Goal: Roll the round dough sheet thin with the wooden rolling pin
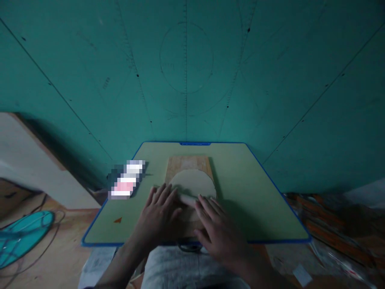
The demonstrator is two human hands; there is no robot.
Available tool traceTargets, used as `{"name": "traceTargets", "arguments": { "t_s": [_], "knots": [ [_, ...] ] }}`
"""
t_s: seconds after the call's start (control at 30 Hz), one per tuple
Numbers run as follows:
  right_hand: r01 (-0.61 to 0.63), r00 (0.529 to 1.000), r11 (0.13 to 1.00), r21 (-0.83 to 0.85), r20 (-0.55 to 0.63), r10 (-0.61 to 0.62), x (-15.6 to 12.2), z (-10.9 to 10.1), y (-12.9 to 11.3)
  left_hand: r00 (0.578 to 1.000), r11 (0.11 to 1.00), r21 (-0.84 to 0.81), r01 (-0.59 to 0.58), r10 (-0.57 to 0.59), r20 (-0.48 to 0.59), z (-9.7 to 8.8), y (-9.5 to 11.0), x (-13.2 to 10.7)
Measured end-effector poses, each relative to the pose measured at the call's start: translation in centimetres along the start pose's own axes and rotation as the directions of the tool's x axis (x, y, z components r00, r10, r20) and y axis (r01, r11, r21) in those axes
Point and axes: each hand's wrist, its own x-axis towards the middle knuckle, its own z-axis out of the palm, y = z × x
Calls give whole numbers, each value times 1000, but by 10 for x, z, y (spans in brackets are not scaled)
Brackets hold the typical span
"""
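A round, flat, pale sheet of dough [192, 182] lies on a wooden board [189, 163], which rests on a pale green table with a blue rim [264, 170]. My left hand [159, 218] and my right hand [218, 228] lie side by side at the near edge of the dough. Their fingers are stretched out flat and press on a pale roller-like piece [189, 199] across the dough. The roller's ends are hidden under my fingers.
A blurred-out small object [126, 179] sits at the table's left edge. A small orange triangle [118, 220] marks the table's near left. A teal wall rises behind. A teal fan [21, 237] lies on the floor at left; clutter lies at right.
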Motion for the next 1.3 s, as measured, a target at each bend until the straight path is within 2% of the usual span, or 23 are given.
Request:
{"name": "traceTargets", "arguments": {
  "t_s": [0.1, 0.23, 0.33, 0.47, 0.53, 0.6, 0.63, 0.7, 0.83, 0.9, 0.93, 1.0, 1.07, 1.13, 1.23, 1.3],
  "knots": [
    [21, 999, 999, 43, 42, -23, 11, 1, -11, 999, 1000, -13, -5, 5, 43, 6, -12, 19],
    [6, 1000, 999, 40, -24, -5, 15, 8, -7, 988, 999, -33, 30, -25, 156, 12, -11, 60],
    [-50, 995, 999, -8, -89, 50, 15, 13, 14, 977, 998, -31, 47, -40, 210, 21, 2, 98],
    [-170, 979, 983, -68, -127, 161, 12, 13, 46, 971, 997, -72, 13, 4, 238, 34, 28, 151],
    [-231, 965, 969, -83, -148, 218, 10, 14, 54, 961, 996, -89, 16, 9, 276, 36, 37, 168],
    [-243, 961, 968, -70, -153, 230, 6, 15, 50, 957, 996, -87, 13, 12, 290, 34, 39, 168],
    [-220, 967, 974, -50, -141, 212, 4, 15, 43, 959, 997, -77, 6, 16, 284, 31, 36, 161],
    [-135, 986, 991, 8, -101, 135, 0, 15, 22, 964, 999, -52, -18, 31, 264, 24, 22, 132],
    [108, 993, 987, 118, -62, -102, 0, 9, -29, 981, 997, -71, -15, 28, 192, 4, -19, 53],
    [195, 980, 971, 142, -56, -189, 5, 6, -45, 985, 995, -101, -14, 31, 167, -2, -35, 27],
    [216, 976, 966, 143, -56, -210, 7, 6, -48, 986, 993, -113, -15, 34, 161, -3, -39, 22],
    [222, 974, 966, 130, -70, -214, 10, 9, -48, 987, 992, -129, -10, 30, 159, 0, -41, 28],
    [191, 979, 975, 117, -100, -180, 8, 13, -39, 984, 990, -138, -7, 31, 174, 6, -32, 51],
    [122, 987, 986, 110, -118, -108, 3, 15, -24, 981, 991, -135, -16, 42, 191, 14, -14, 83],
    [6, 992, 995, 101, -127, 7, -7, 12, 3, 969, 983, -155, -98, 129, 210, 22, 18, 132],
    [-49, 988, 994, 95, -139, 62, -11, 9, 18, 965, 983, -166, -83, 121, 233, 25, 36, 154]
  ]
}}
